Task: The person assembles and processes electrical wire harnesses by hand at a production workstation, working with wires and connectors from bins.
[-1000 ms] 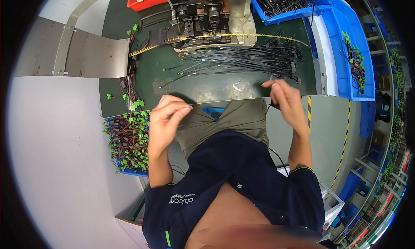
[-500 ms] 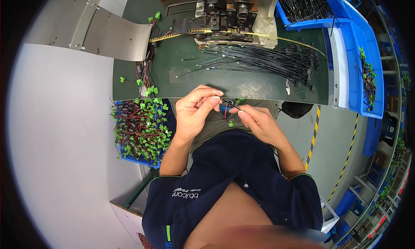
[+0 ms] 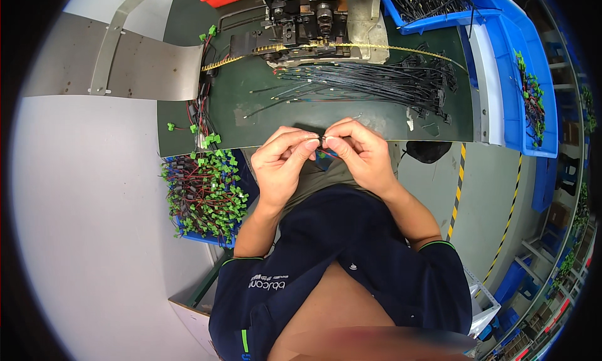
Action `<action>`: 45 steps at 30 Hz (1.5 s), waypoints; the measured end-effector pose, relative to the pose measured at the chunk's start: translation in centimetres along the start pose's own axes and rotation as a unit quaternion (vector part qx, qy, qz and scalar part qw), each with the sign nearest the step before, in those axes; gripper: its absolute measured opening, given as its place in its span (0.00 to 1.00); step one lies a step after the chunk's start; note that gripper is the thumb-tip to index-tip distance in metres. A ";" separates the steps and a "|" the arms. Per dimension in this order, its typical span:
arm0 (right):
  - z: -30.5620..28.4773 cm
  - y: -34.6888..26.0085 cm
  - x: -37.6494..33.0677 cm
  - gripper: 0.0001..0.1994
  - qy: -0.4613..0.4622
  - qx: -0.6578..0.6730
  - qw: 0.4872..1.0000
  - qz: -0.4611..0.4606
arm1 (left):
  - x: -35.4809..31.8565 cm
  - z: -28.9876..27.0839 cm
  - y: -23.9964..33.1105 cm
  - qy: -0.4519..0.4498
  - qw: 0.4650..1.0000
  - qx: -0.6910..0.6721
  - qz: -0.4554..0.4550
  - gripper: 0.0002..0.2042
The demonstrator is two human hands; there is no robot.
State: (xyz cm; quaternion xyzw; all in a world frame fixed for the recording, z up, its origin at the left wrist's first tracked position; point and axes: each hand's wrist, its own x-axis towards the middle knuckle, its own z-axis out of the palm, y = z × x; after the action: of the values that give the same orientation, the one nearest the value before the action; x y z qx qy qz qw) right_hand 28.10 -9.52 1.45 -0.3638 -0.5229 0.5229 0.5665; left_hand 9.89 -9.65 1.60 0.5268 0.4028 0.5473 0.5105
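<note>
My left hand (image 3: 280, 165) and my right hand (image 3: 364, 155) meet just in front of the bench edge, fingertips nearly touching. Both pinch a thin wire lead (image 3: 327, 153), of which a short red and dark stretch shows between the fingers. Its ends are hidden by my fingers. Beyond my hands, a bundle of long black cables (image 3: 382, 85) lies across the green bench top (image 3: 263, 119), bare tips to the left and dark connectors to the right. Behind it stands a metal crimping machine (image 3: 320, 22) with a brass terminal strip (image 3: 407, 48) running through it.
Left of my lap, a blue bin (image 3: 216, 240) is heaped with red-black leads with green connectors (image 3: 204, 195). More such leads (image 3: 204, 110) lie along the bench's left side, near a curved metal guard (image 3: 153, 66). Blue trays (image 3: 509, 110) stand at the right.
My right hand has come left and up to meet my left hand. The green connector that hung below the fingers is now hidden. The whole view has shifted slightly.
</note>
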 end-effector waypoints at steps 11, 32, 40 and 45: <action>-1.9 -0.4 -0.3 0.05 -0.020 -0.097 0.993 0.058 | 0.4 1.1 -0.6 -0.009 0.996 -0.061 -0.067 0.09; -1.0 1.4 -0.9 0.04 0.018 0.013 0.999 0.037 | 1.2 0.4 -1.6 0.012 0.974 -0.193 -0.117 0.13; -0.3 2.1 -1.0 0.04 0.032 0.056 0.996 0.058 | 1.2 0.3 -0.7 0.010 0.984 -0.118 -0.137 0.12; -0.4 2.0 -1.3 0.04 0.052 0.113 0.988 0.093 | 1.1 0.0 -0.4 -0.011 0.983 -0.139 -0.115 0.08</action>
State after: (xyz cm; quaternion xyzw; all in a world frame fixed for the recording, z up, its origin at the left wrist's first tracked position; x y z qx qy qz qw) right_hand 28.17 -10.32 -0.79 -0.3714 -0.3939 0.6094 0.5793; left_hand 10.07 -8.51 1.42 0.4069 0.3750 0.5295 0.6430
